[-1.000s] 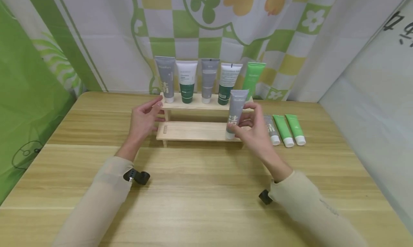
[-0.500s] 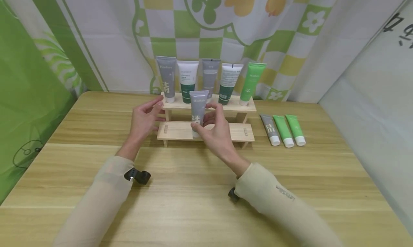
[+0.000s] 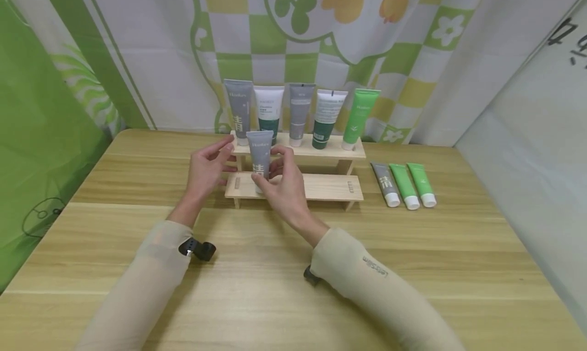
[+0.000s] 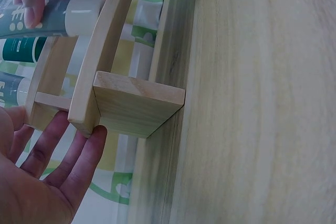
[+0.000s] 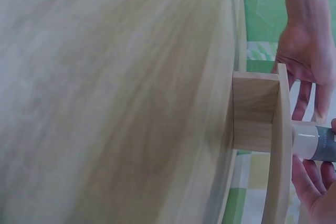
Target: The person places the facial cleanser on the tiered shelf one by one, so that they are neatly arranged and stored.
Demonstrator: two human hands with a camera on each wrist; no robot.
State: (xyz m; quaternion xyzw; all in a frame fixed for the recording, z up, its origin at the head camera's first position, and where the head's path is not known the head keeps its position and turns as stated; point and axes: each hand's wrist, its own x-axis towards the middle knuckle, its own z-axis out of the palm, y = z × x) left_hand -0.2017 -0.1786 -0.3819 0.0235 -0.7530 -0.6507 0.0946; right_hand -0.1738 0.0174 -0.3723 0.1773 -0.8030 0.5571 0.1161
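Note:
My right hand (image 3: 289, 190) pinches a grey tube (image 3: 260, 155) upright, cap down, over the left part of the lower wooden shelf (image 3: 321, 187). In the right wrist view the tube's white cap (image 5: 304, 140) is at the shelf board; whether it bears on it I cannot tell. My left hand (image 3: 206, 170) touches the left end of the two-step stand, its fingers spread and nearly straight; in the left wrist view fingertips (image 4: 97, 135) meet the board's end. Five tubes stand on the upper shelf (image 3: 307, 150): grey, white-green, grey, white-green and a green one (image 3: 359, 117).
Right of the stand, a grey tube (image 3: 385, 184) and two green tubes (image 3: 404, 185) lie on the wooden table (image 3: 257, 290). A patterned curtain (image 3: 293, 35) hangs behind. A thin dark wire loop (image 3: 34, 218) is at the left edge.
My right hand has carried the grey tube leftward along the lower shelf, from its right end to its left part. My left hand has stayed at the stand's left end.

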